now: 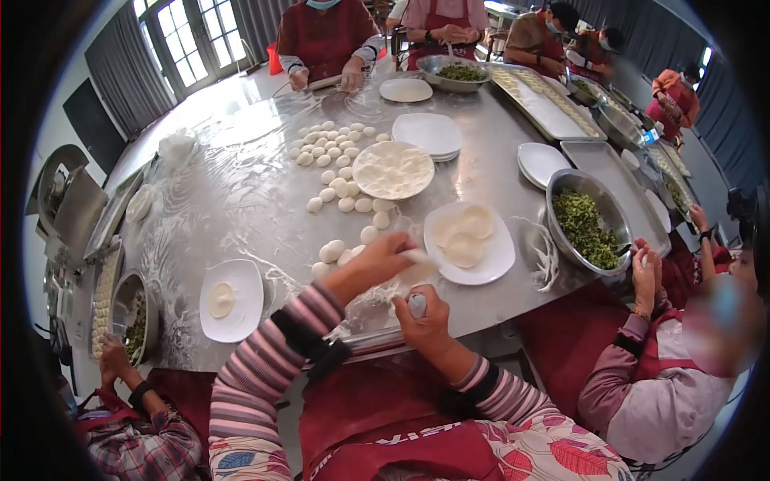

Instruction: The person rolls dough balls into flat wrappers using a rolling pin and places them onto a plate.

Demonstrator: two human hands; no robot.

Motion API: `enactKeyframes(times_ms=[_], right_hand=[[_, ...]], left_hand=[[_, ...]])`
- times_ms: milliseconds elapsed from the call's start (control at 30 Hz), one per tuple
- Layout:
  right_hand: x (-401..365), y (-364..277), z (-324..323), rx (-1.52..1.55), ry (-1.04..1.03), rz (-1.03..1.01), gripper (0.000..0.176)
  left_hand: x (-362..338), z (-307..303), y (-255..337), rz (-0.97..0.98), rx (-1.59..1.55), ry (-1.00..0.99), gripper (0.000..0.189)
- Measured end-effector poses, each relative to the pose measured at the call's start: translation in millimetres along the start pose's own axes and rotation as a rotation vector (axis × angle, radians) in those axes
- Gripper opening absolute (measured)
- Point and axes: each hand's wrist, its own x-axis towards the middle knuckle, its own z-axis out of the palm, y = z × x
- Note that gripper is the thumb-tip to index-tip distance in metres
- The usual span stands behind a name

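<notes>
My left hand (383, 263) is closed on a thin dough wrapper (420, 263), blurred by motion, beside the plate on the right. Just below it, at the table's near edge, my right hand (429, 322) is wrapped around what looks like a rolling pin (416, 305); only its greyish rounded end shows. Flat round wrappers (465, 249) overlap on a white square plate (499, 268) right of my hands. Past my left wrist lie several dough balls (332, 251), and farther back stands a round plate of flour (393, 170).
A steel bowl of chopped green filling (591, 220) stands at the right near a co-worker's hands (644, 276). Another white plate (212, 321) with one wrapper sits at the left. Stacked plates (427, 135) are farther back. Flour streaks the metal table (184, 232). Several people work around it.
</notes>
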Motion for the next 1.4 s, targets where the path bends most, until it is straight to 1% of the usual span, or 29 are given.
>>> enactKeyframes(times_ms=[67, 100, 167, 200, 267, 300, 367, 400, 467, 500, 533, 600, 633, 667, 733, 767, 800, 867, 900, 967, 1067, 1133, 1167, 1200, 1267, 1300, 1333, 1367, 1400], right_hand=[[0.3, 0.2, 1.0, 0.004, -0.004, 0.022, 0.022], [-0.4, 2.2, 1.4, 0.001, -0.006, 0.013, 0.023], [-0.1, 1.5, 1.9, -0.013, 0.007, -0.005, 0.022], [-1.0, 1.0, 1.5, -0.024, 0.023, -0.016, 0.022], [-1.1, 0.8, 0.8, -0.025, 0.019, -0.007, 0.022], [-1.3, 0.3, 1.0, -0.027, 0.012, 0.003, 0.023], [0.8, 1.0, 1.3, -0.031, 0.020, -0.008, 0.023], [1.9, 0.4, 2.7, -0.027, 0.025, -0.024, 0.022], [-0.8, -4.6, 1.4, -0.018, -0.017, 0.009, 0.022], [-0.3, -6.1, 1.7, -0.042, -0.002, 0.012, 0.022], [1.0, -6.9, 2.4, -0.069, 0.016, 0.014, 0.022], [0.7, -6.1, 0.8, -0.073, 0.009, -0.018, 0.023], [2.9, -7.7, -0.3, -0.061, -0.008, -0.017, 0.023], [3.3, -10.4, -0.9, -0.048, -0.024, -0.009, 0.023], [11.2, -16.0, 0.0, -0.052, -0.057, -0.014, 0.024], [16.5, -16.5, 2.4, -0.077, -0.054, -0.052, 0.024], [21.9, -16.5, 5.8, -0.102, -0.052, -0.090, 0.024], [33.7, -8.3, 19.8, -0.084, -0.053, -0.099, 0.024], [38.9, -1.2, 28.6, -0.082, -0.026, -0.091, 0.024], [46.5, 14.6, 43.6, -0.090, -0.002, -0.075, 0.024], [45.9, 28.7, 48.0, -0.115, -0.004, -0.047, 0.025], [31.4, 23.9, 32.0, -0.251, 0.014, -0.131, 0.023], [17.9, 16.6, 22.3, -0.169, 0.000, -0.006, 0.022], [22.8, 16.5, 23.3, -0.171, -0.001, -0.012, 0.022], [13.8, 17.1, 21.1, -0.200, -0.022, 0.031, 0.021], [23.8, 24.9, 29.8, -0.246, -0.012, -0.043, 0.023], [36.3, 23.1, 41.5, -0.172, 0.038, -0.048, 0.023], [47.0, 23.8, 48.7, -0.149, -0.002, -0.027, 0.024], [50.5, 24.2, 49.8, -0.128, -0.043, -0.003, 0.024]], left_hand=[[19.3, 1.5, 15.4, -0.001, -0.474, 0.050, 0.028], [19.9, 0.0, 5.7, 0.002, -0.477, 0.052, 0.028], [17.7, -10.2, -25.5, -0.002, 0.543, 0.281, 0.034], [7.4, -12.1, -27.4, -0.002, 0.543, 0.280, 0.034], [-17.2, -13.9, -28.6, -0.130, 0.805, 0.267, 0.033], [-20.2, -19.3, -34.5, -0.130, 0.805, 0.264, 0.033], [-19.4, -25.8, -50.1, 0.018, 0.737, 0.187, 0.028], [-17.4, -27.7, -53.0, 0.007, 0.726, 0.197, 0.028], [-19.1, -34.3, -59.1, 0.071, 0.666, 0.202, 0.024], [-23.7, -35.8, -54.6, 0.173, 0.596, 0.330, 0.020], [-30.4, -37.0, -50.5, 0.159, 0.595, 0.351, 0.020], [-49.9, -31.2, -36.1, -0.107, 0.155, 0.160, 0.018], [-64.4, -24.7, -30.5, -0.159, 0.015, 0.127, 0.018], [-77.5, -18.7, -30.0, -0.172, 0.009, 0.135, 0.018], [-98.1, -12.3, -29.9, -0.263, 0.142, 0.085, 0.019], [-105.1, -12.2, -27.7, -0.338, 0.131, 0.107, 0.016], [-108.6, -12.1, -30.0, -0.346, 0.125, 0.113, 0.016], [-110.4, -14.6, -34.8, -0.358, 0.115, 0.168, 0.015], [-107.9, -14.5, -36.1, -0.360, 0.113, 0.173, 0.015], [-100.1, -8.8, -39.5, -0.192, 0.261, 0.212, 0.014], [-90.5, -10.7, -48.3, -0.208, 0.189, 0.186, 0.014], [-95.2, -11.9, -51.7, -0.223, 0.202, 0.193, 0.015], [-101.8, -10.9, -51.9, -0.288, 0.057, 0.182, 0.015], [-105.0, -9.3, -50.9, -0.353, -0.097, 0.166, 0.016], [-107.6, 2.1, -49.8, -0.369, -0.123, 0.121, 0.015], [-103.4, 4.8, -42.5, -0.291, 0.048, 0.149, 0.015], [-93.4, 1.3, -36.6, -0.193, 0.228, 0.198, 0.016], [-84.1, 3.6, -40.7, -0.138, 0.256, 0.223, 0.015], [-83.7, 4.2, -38.7, -0.134, 0.256, 0.213, 0.015]])
